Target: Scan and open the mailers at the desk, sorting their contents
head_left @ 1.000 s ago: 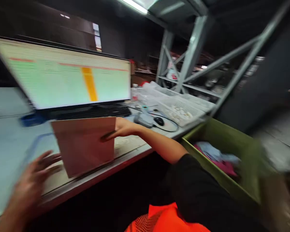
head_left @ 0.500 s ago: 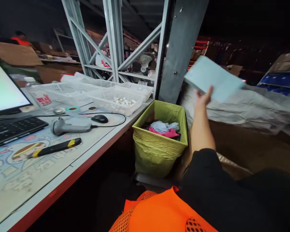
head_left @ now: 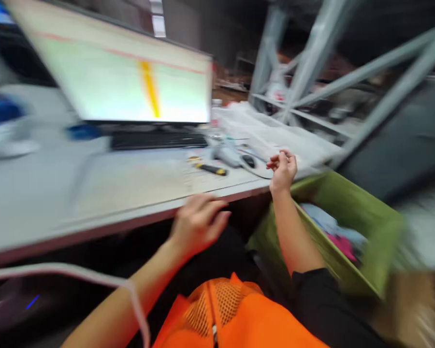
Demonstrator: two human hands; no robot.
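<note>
My left hand [head_left: 201, 221] hangs in front of the table's near edge, fingers loosely bent and thumb apart, with nothing in it. Over the table's right end, my right hand [head_left: 283, 169] is raised, its fingers half curled and apart, and no object shows in it. Closest to the right hand are a black mouse [head_left: 248, 161] and a grey handheld scanner [head_left: 227, 154] with its cable. A black and yellow utility knife [head_left: 212, 168] lies on the table between the two hands. Motion blur softens everything.
A monitor [head_left: 130, 77] and black keyboard [head_left: 159, 139] stand at the back of the table [head_left: 39, 193]. White baskets [head_left: 261, 130] sit at its right end. Right of my arm is a yellow-green lined bin [head_left: 380, 227] holding cloth [head_left: 321, 217]. A pale cable [head_left: 76, 273] crosses at lower left.
The view has swung left to the monitor. The pale blue flat package in my right hand is gone from view, and that hand is now over the table. My left hand has come into view.
</note>
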